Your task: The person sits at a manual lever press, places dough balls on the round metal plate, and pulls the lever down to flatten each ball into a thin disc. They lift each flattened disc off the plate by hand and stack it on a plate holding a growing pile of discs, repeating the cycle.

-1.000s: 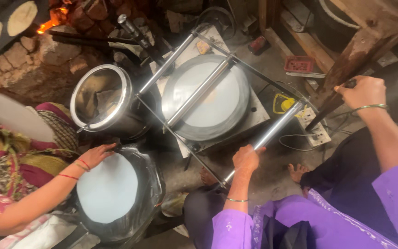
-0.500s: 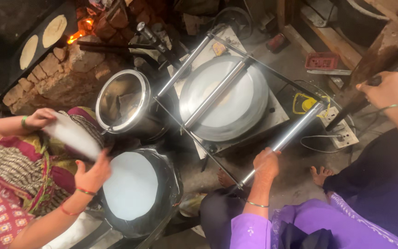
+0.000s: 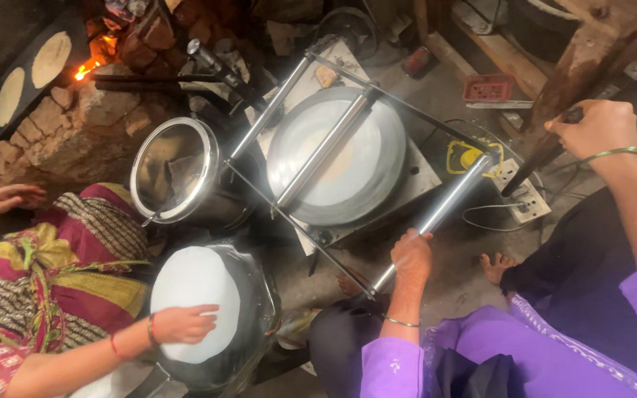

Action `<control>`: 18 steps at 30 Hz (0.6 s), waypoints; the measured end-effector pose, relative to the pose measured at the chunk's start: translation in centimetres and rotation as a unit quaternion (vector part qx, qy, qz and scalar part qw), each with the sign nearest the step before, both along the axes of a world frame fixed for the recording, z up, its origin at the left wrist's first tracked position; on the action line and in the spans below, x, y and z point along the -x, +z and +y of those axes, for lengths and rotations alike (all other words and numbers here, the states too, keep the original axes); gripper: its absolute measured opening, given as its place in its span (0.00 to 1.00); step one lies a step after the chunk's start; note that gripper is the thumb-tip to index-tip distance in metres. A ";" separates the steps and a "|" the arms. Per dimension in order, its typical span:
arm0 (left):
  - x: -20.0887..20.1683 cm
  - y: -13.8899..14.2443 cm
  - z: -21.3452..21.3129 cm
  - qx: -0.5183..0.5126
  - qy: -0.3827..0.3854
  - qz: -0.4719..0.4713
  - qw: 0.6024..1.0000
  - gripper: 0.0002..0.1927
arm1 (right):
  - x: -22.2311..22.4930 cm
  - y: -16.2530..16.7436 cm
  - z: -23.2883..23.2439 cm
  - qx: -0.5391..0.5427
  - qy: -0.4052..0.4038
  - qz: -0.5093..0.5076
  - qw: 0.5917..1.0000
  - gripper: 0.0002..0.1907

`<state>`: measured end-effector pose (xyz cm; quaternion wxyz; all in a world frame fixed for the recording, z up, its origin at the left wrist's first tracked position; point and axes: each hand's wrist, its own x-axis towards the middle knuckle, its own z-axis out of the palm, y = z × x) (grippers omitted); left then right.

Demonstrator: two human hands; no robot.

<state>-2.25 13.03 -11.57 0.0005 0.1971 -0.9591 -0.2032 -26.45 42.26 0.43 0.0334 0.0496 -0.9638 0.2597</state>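
The left hand (image 3: 412, 254) is closed around the near end of the press's steel handle bar (image 3: 436, 221), just in front of the round press plate (image 3: 337, 163). The right hand (image 3: 600, 127) grips a dark wooden stick (image 3: 536, 162) to the plate's right. The bar looks heavy, stiff and slick, best held at its end; the pale dough sheet on the plate seems thin and tearable. Beyond the plate lies a small red rectangular packet (image 3: 486, 88), its print too blurred to make out.

Sleeves: purple, loose, on both arms.
Left hand (image 3: 411, 254): thin metal bangle at wrist.
Right hand (image 3: 600, 127): thin bangle too.
Legs: dark cloth, perhaps black.
Feet: bare.
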 end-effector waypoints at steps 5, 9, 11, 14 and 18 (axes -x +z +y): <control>0.3 0.3 0.2 0.001 0.002 -0.013 1.000 0.19 | -0.2 1.1 -0.1 0.018 -0.023 -0.010 1.000 0.20; 0.4 0.0 0.4 -0.005 0.009 -0.018 1.000 0.19 | -0.7 2.0 -0.3 0.049 -0.035 -0.030 0.998 0.19; 0.4 -0.3 0.5 -0.002 0.009 -0.025 1.000 0.19 | -0.7 2.3 -0.3 0.064 -0.034 -0.038 0.997 0.18; 0.5 -0.7 0.4 -0.006 0.009 -0.028 1.000 0.19 | -0.6 2.2 -0.2 0.052 -0.021 -0.020 0.998 0.18; 0.4 -0.9 0.5 0.006 0.008 -0.035 0.999 0.23 | -0.4 2.1 -0.1 0.049 -0.019 -0.019 0.998 0.17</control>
